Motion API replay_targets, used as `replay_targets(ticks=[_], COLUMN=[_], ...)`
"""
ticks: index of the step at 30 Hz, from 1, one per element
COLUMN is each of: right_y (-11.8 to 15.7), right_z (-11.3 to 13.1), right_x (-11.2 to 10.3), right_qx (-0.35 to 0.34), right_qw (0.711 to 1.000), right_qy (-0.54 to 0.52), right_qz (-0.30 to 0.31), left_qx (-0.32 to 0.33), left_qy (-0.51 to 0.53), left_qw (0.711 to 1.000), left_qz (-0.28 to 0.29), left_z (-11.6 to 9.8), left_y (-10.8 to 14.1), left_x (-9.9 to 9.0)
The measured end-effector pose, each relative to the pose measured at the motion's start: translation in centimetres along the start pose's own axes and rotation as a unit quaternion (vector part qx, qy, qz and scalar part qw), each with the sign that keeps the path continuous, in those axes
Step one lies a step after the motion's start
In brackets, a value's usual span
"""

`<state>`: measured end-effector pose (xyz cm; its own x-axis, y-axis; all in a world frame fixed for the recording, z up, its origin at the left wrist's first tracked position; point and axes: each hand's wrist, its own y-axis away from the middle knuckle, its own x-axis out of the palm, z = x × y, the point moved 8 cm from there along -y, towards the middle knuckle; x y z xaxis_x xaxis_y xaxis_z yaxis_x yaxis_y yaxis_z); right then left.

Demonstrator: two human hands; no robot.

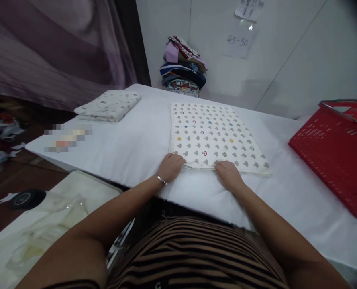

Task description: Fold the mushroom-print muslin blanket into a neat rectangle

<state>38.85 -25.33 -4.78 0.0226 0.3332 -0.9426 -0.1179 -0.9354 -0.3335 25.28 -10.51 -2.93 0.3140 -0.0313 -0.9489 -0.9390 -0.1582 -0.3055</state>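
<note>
A white cloth printed with small grey and coloured mushrooms (211, 134) lies folded flat on the white-covered table (136, 150) in front of me. My left hand (171, 166) is closed on the cloth's near left corner, its fingertips curled over the edge. Along the same near edge, further right, my right hand (229, 174) has its fingers bent onto the cloth, with the thumb side at the hem. The undersides of both hands are hidden. The cloth's near right corner lies free on the table.
Another folded printed cloth (109, 105) lies at the table's far left, behind a pixelated item (66, 138). A red plastic basket (337, 156) stands on the right. Folded clothes (184, 68) are stacked by the wall. Lower left, a pale surface holds clear plastic (52, 224) and a black roll (27, 199).
</note>
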Motion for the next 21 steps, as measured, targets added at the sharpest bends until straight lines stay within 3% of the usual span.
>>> replay_targets(ticks=[7, 13, 21], right_y=[0.4, 0.4, -3.4], right_z=[0.7, 1.4, 5.6], right_x=[-0.4, -0.9, 0.0], right_qx=[-0.020, -0.010, -0.054], right_qw=[1.000, 1.000, 0.998], right_qy=[-0.002, 0.008, -0.021], right_qz=[-0.003, -0.002, 0.028], left_qx=[0.017, -0.013, -0.035], left_qy=[0.028, 0.059, 0.096], left_qw=[0.999, 0.998, 0.994], left_qz=[-0.008, -0.025, -0.028], left_z=[1.4, 1.5, 1.6], left_y=[1.2, 1.2, 1.2], left_x=[-0.1, -0.2, -0.9])
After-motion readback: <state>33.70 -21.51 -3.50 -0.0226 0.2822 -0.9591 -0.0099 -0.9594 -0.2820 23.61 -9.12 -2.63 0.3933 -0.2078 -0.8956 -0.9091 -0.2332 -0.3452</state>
